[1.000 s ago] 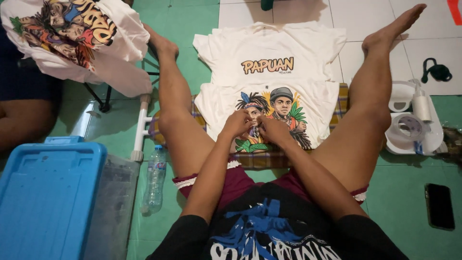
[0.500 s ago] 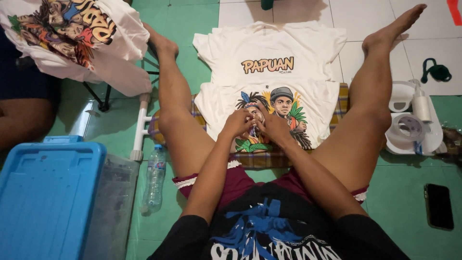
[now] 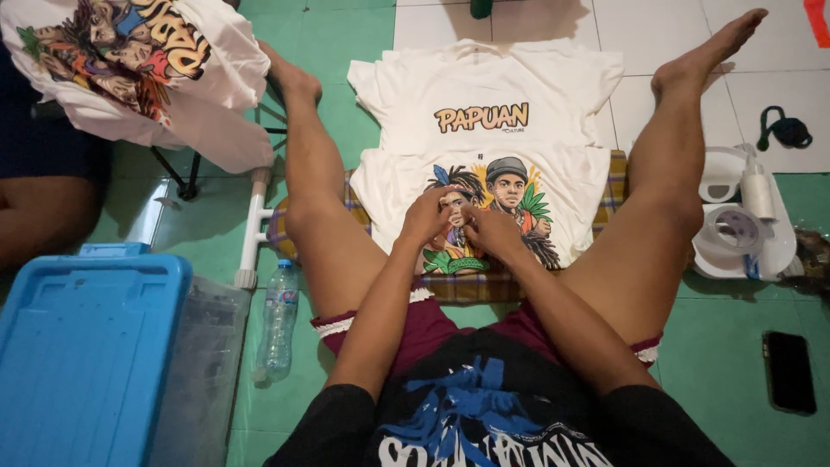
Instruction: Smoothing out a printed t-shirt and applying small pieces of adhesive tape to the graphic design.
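The cream T-shirt (image 3: 519,86) is matt cloth; left of it, the blue lid (image 3: 82,346) is smooth plastic, the bottle (image 3: 278,324) clear plastic.

Two hands (image 3: 428,218) (image 3: 493,229) rest on two cream shirts (image 3: 484,82) (image 3: 579,186) at centre. One bottle (image 3: 278,320) lies lower left, one phone (image 3: 788,372) lower right
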